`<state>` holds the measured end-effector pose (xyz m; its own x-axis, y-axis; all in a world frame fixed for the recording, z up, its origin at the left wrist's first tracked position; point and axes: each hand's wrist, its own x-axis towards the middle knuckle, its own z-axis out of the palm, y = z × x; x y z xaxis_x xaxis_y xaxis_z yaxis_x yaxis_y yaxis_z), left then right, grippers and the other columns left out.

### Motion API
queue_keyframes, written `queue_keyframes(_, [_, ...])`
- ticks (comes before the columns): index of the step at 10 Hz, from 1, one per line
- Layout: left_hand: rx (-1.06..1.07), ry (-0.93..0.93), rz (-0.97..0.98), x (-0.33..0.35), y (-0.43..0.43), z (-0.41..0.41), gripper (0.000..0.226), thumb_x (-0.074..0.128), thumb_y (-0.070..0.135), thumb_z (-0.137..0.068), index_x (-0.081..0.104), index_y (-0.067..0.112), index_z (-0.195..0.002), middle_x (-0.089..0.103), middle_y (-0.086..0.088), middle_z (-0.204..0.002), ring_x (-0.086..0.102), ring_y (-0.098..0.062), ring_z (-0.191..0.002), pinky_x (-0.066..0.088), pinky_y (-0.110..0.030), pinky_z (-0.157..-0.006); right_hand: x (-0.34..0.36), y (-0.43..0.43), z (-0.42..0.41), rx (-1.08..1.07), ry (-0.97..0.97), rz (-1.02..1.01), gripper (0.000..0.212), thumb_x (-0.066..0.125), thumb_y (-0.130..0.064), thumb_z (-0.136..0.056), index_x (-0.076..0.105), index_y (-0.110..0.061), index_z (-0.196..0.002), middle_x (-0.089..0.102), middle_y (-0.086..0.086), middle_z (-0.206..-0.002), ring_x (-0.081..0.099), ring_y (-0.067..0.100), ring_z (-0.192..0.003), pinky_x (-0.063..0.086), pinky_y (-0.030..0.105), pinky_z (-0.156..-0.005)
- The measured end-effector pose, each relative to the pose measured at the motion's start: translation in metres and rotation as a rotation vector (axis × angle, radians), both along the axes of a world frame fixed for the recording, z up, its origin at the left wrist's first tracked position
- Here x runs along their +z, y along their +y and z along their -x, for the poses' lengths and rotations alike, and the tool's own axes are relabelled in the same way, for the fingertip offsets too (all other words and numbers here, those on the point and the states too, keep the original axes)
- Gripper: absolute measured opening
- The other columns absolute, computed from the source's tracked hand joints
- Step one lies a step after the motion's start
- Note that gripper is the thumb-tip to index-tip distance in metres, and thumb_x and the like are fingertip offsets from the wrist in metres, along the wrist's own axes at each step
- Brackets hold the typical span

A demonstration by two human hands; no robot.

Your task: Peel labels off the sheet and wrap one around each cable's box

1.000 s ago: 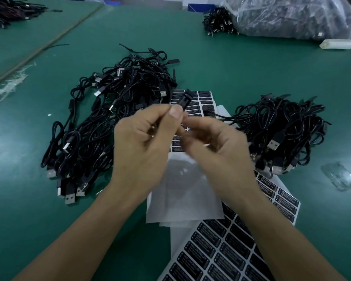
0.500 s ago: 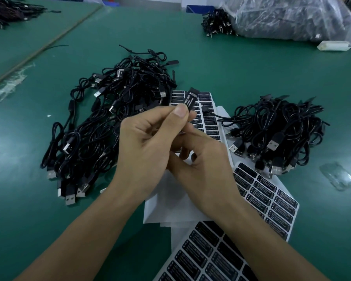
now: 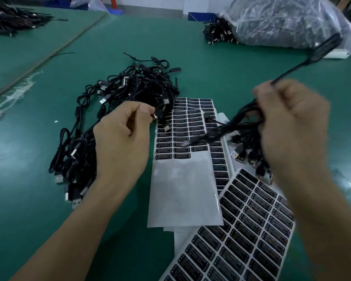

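Note:
My right hand grips a looped black cable and holds it raised over the right pile of cables. The cable's box swings blurred at the far right, above the hand. My left hand hovers at the edge of the left pile of black cables, thumb and forefinger pinching a small plug. Between the piles lies a label sheet with black labels on its far half and bare backing near me. A full label sheet lies in front.
The green table carries a clear plastic bag of cables at the back right, with loose cables beside it. More cables lie far left. A scrap of clear plastic sits at the right.
My hands have parted. The right hand has carried the cable and its box off to the right, over the right pile. The left hand has dropped to the edge of the left pile.

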<state>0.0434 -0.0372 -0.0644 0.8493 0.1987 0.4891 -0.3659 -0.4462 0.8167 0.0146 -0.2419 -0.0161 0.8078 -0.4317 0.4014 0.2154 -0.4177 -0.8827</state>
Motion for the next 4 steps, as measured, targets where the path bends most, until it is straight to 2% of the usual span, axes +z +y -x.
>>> queue_keyframes(1, [0.044,0.014,-0.125,-0.005,0.004,-0.001,0.015,0.057,0.026,-0.101,0.068,0.033,-0.094,0.068,0.011,-0.077,0.059,-0.008,-0.062,0.052,-0.029,-0.054,0.016,-0.047,-0.014,-0.179,0.121,0.163,0.026,0.053,-0.053,-0.076,0.062,-0.028,-0.079,0.058,-0.001,-0.062,0.055,0.029,-0.064,0.050,0.048,-0.066])
queue_keyframes(2, [0.058,0.103,-0.355,-0.009,0.005,-0.001,0.012,0.064,0.027,-0.095,0.069,0.029,-0.106,0.068,0.009,-0.101,0.062,-0.021,-0.096,0.055,-0.047,-0.081,0.012,-0.089,-0.027,-0.323,0.262,0.302,0.027,0.052,-0.048,-0.071,0.062,-0.028,-0.086,0.063,0.016,-0.069,0.054,0.034,-0.063,0.055,0.055,-0.070])
queue_keyframes(3, [0.086,0.186,-0.631,-0.011,0.004,-0.001,0.028,0.069,0.029,-0.092,0.068,0.028,-0.120,0.061,0.004,-0.121,0.050,-0.025,-0.113,0.046,-0.044,-0.095,0.001,-0.113,-0.029,-0.400,0.388,0.376,0.043,0.050,-0.045,-0.074,0.063,-0.006,-0.088,0.069,0.026,-0.088,0.058,0.045,-0.066,0.056,0.060,-0.066])
queue_keyframes(4, [0.158,0.201,-0.814,-0.015,0.008,-0.002,0.031,0.066,0.031,-0.094,0.069,0.021,-0.123,0.055,0.002,-0.129,0.045,-0.027,-0.119,0.039,-0.044,-0.097,-0.004,-0.121,-0.031,-0.463,0.328,0.398,0.058,0.047,-0.067,-0.076,0.065,-0.018,-0.099,0.067,0.003,-0.079,0.063,0.040,-0.088,0.054,0.055,-0.087])
